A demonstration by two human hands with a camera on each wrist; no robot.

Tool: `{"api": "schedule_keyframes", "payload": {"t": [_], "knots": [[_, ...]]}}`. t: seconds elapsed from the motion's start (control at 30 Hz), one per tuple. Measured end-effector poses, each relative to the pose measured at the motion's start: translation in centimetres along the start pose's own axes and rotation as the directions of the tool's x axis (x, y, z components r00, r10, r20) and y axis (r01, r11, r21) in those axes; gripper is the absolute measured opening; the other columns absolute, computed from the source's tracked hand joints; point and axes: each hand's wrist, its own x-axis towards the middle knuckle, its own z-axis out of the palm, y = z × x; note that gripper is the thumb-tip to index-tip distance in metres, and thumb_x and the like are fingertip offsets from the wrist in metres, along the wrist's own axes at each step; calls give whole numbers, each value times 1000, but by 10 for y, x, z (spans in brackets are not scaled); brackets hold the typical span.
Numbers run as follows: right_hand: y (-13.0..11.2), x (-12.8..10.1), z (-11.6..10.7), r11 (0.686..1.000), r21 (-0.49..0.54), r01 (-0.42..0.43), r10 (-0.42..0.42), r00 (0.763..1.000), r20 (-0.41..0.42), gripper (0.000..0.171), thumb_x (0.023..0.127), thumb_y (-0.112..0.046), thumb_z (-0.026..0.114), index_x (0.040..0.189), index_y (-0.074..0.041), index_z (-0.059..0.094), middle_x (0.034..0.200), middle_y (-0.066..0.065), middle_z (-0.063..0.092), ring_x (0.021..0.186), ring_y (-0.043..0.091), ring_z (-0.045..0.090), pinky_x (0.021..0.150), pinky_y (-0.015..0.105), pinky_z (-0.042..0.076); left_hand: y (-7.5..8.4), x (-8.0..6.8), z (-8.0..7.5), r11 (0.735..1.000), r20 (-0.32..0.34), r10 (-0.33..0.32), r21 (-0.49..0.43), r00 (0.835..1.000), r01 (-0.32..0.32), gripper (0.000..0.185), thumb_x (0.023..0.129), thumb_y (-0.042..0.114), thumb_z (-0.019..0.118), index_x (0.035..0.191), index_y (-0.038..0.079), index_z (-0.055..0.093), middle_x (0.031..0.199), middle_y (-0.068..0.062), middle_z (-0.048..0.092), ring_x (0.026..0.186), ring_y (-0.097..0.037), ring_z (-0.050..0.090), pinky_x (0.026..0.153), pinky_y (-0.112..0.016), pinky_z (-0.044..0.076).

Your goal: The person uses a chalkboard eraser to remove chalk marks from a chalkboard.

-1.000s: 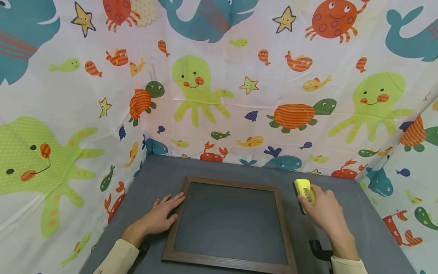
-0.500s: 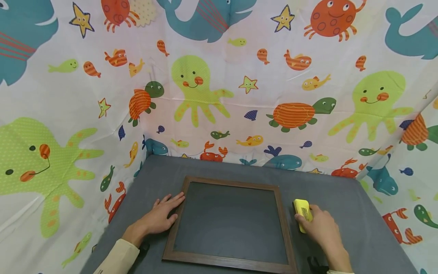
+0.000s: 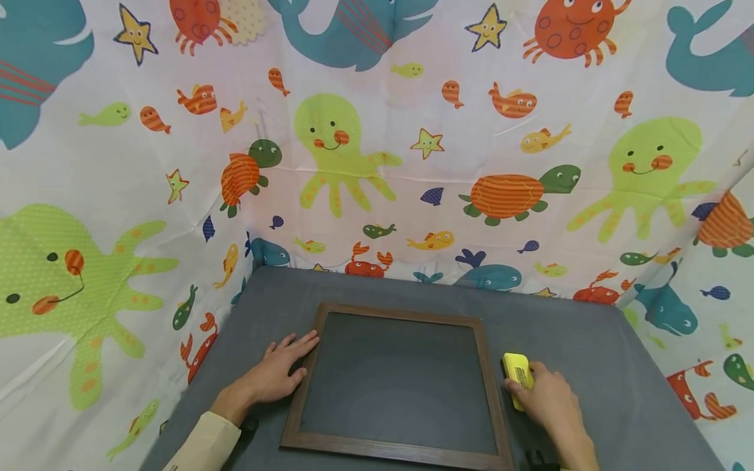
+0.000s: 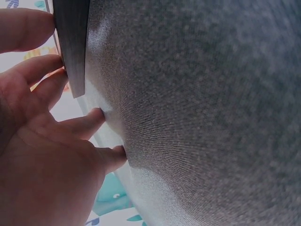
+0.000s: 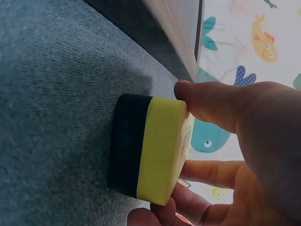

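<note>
My left hand (image 3: 275, 375) lies flat on the tabletop (image 3: 565, 340), grip relaxed and empty, fingertips touching the left edge of the frame (image 3: 486, 366). Just right of the frame, my right hand (image 3: 544, 398) grips the eraser (image 3: 517, 371), black felt down on the tabletop.

We see a matt slate board (image 3: 396, 383) in a smooth dark wooden frame (image 3: 485, 366), a yellow-and-black foam eraser (image 3: 517, 374) beside it, all on rough grey woven cloth (image 3: 565, 333).
</note>
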Motion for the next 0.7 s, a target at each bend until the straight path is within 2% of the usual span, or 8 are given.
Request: {"api": "schedule_keyframes", "payload": {"t": [0.33, 0.53, 0.63, 0.7], "knots": [[-3, -5, 0, 999, -17, -38, 38, 999, 1, 96, 95, -58, 79, 146, 18, 48, 107, 31, 62, 89, 38, 56, 73, 49, 50, 1, 1, -1, 1000, 12, 9, 4, 1000, -9, 68, 108, 9, 65, 171, 13, 40, 183, -5, 27, 166, -55, 18, 123, -87, 4], [-5, -2, 2, 999, -22, -29, 29, 999, 27, 99, 97, -63, 75, 148, 18, 47, 108, 30, 62, 93, 39, 57, 78, 55, 53, 1, 0, -4, 999, 29, 3, 47, 1000, -4, 68, 108, 11, 66, 171, 13, 40, 182, -5, 29, 165, -56, 21, 122, -87, 11], [-3, -2, -1, 999, -37, 6, -6, 1000, 20, 102, 100, -67, 67, 150, 19, 45, 117, 39, 60, 102, 49, 61, 86, 64, 55, -1, -1, -5, 998, 41, 10, 54, 999, -12, 69, 108, 11, 65, 171, 10, 39, 182, -7, 28, 164, -57, 20, 123, -86, 14], [-3, -1, -7, 998, -40, 45, -45, 999, -3, 100, 104, -66, 63, 153, 19, 42, 127, 45, 56, 111, 57, 61, 90, 71, 54, -1, -3, -7, 998, 26, 14, 62, 1000, -15, 70, 108, 12, 66, 172, 9, 37, 182, -9, 27, 164, -58, 20, 123, -85, 15]]}}
